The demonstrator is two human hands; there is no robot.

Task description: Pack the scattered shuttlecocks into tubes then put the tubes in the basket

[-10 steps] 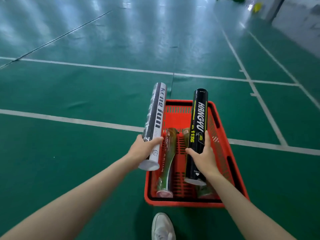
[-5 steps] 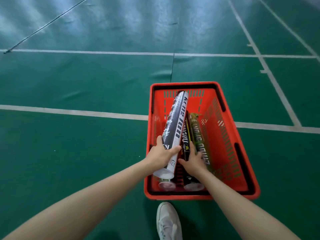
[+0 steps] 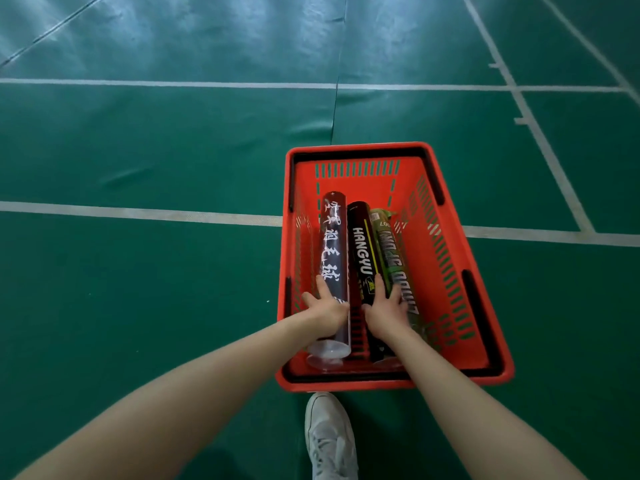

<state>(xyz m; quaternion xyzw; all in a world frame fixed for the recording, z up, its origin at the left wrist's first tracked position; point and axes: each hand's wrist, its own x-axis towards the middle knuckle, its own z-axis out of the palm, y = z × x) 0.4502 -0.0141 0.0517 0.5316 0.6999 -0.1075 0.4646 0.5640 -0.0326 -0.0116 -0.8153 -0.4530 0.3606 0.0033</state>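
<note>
The red basket is sitting on the green court floor, its long axis running away from the person and slanting a little to the left at the far end. 3 tubes are lying side by side inside it, all lengthwise, far ends pointing away from the person and near ends close to the basket's near wall. The dark tube with white script is lying on the left, the black tube lettered HANGYU is lying in the middle and touching it, and the green tube is lying on the right against the black one, leaning slightly rightward toward its near end. A pale round end is showing under the near end of the dark tube; what it belongs to cannot be told.

The left hand is holding the near part of the dark tube, fingers along its left side and thumb over it. The right hand is resting flat, fingers spread fairly straight across the black tube and the green tube.

A white shoe is standing just before the basket, and white lines are crossing the floor
</note>
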